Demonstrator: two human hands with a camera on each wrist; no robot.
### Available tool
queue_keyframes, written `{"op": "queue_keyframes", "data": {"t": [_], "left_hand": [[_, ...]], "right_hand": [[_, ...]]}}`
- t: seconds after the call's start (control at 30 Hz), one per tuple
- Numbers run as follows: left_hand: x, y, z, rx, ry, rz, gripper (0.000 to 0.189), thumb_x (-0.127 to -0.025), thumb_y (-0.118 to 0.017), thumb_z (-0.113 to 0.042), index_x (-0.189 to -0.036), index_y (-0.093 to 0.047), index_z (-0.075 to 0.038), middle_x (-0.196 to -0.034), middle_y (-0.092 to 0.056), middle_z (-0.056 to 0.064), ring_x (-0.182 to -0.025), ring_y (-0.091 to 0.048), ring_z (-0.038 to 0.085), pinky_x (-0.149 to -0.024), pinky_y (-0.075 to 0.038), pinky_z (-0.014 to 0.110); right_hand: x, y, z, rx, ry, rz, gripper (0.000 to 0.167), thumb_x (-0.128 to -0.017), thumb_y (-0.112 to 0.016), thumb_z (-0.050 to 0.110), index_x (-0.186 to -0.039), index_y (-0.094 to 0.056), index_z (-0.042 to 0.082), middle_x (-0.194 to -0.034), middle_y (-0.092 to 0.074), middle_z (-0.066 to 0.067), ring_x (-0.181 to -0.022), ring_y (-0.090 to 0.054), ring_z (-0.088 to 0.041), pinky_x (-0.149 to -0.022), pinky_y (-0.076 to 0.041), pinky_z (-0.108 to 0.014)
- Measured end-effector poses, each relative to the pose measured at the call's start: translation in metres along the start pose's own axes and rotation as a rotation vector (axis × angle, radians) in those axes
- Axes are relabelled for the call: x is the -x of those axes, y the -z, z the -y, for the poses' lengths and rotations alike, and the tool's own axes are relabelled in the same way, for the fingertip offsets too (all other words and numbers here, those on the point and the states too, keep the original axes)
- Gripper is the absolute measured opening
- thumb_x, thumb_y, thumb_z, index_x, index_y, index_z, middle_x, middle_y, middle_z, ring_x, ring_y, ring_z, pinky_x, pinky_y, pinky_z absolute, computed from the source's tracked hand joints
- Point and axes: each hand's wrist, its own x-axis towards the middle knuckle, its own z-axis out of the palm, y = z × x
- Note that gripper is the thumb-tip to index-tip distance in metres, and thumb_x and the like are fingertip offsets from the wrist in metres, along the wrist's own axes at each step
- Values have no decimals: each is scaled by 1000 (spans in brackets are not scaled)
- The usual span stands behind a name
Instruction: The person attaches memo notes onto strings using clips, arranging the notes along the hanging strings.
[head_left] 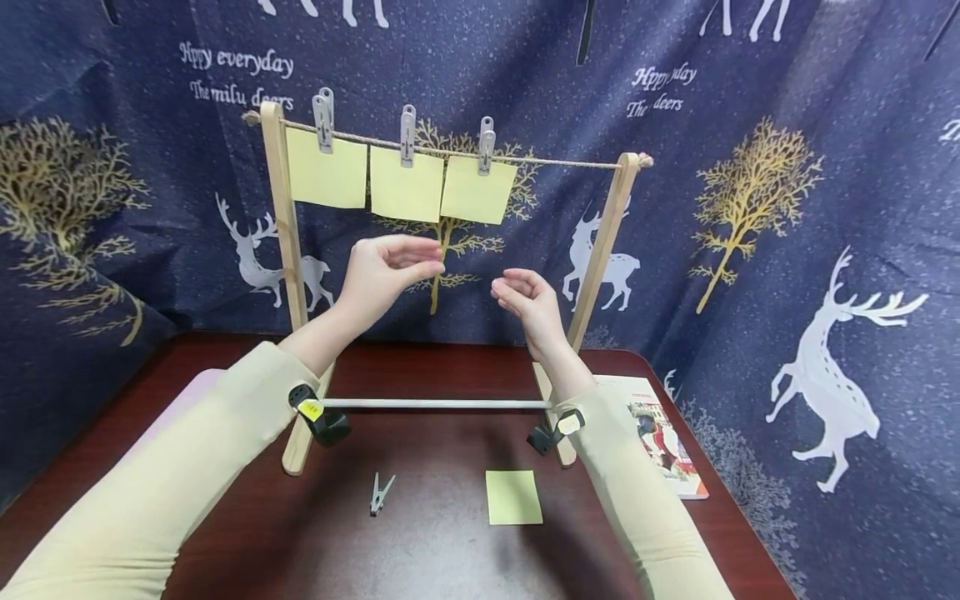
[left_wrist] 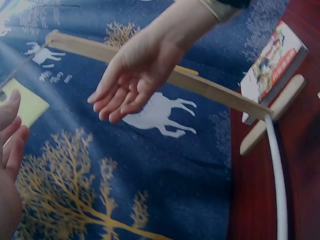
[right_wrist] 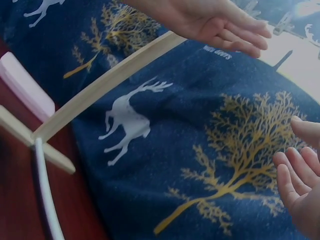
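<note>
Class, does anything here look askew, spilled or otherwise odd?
Nothing looks spilled or damaged. The backdrop lettering reads "Hppy", apparently missing an "a". One loose clip and yellow note lie on the table, unlike the three notes clipped to the rope.

Left grip (right_wrist: 220, 24) before a wooden post (right_wrist: 105, 84), right grip (right_wrist: 306, 200) apart, white rod (right_wrist: 44, 187) at the post's foot

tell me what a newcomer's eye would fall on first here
Probably the three yellow paper squares, each hung by a grey clip from the string between two wooden posts. Lower in the head view, the left hand and right hand hover in mid-air, holding nothing. On the table lie a loose clip and another yellow square.
</note>
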Motion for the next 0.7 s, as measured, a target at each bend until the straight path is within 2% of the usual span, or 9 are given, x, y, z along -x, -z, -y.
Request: {"op": "queue_keyframes", "data": {"t": [0.07, 0.27, 0.4, 0.6, 0.7], "left_hand": [[7, 2, 8, -29, 34, 20, 30, -82, -79, -13, -109, -73, 0, -105, -73, 18, -78, -68, -6, -71, -54, 16], [32, 5, 31, -47, 143, 54, 31, -83, -78, -14, -112, -72, -2, -108, -73, 17, -78, -67, -5, -73, -53, 15], [50, 5, 49, -29, 193, 75, 32, -84, -77, -13, -114, -71, -1, -110, -72, 18, -81, -67, -6, -75, -53, 15], [76, 5, 74, -17, 246, 90, 34, -85, -76, -14, -115, -70, 0, -111, -72, 19, -85, -66, -7, -76, -51, 14], [87, 4, 85, -9, 270, 99, 35, -86, -76, -15, -116, -69, 1, -112, -71, 19, -86, -66, -8, -76, -51, 14]], "right_hand": [[3, 4, -8, 19, -1, -1, 19, -90, -60, -6, -104, -57, 7, -82, -69, 10, -75, -68, -2, -74, -53, -18], [15, 18, -29, 106, -4, 4, 30, -89, -64, -3, -117, -54, -7, -88, -67, 12, -82, -66, -1, -77, -52, -17], [26, 29, -41, 176, -34, 12, 33, -88, -68, 0, -117, -55, -7, -93, -68, 10, -86, -66, -2, -80, -51, -18], [41, 49, -57, 363, -103, 87, 37, -88, -69, 7, -122, -57, -3, -114, -67, -4, -94, -63, -2, -87, -49, -20], [49, 58, -64, 429, -137, 138, 40, -89, -69, 9, -125, -57, -2, -123, -64, -13, -102, -62, -8, -90, -49, -23]]}}
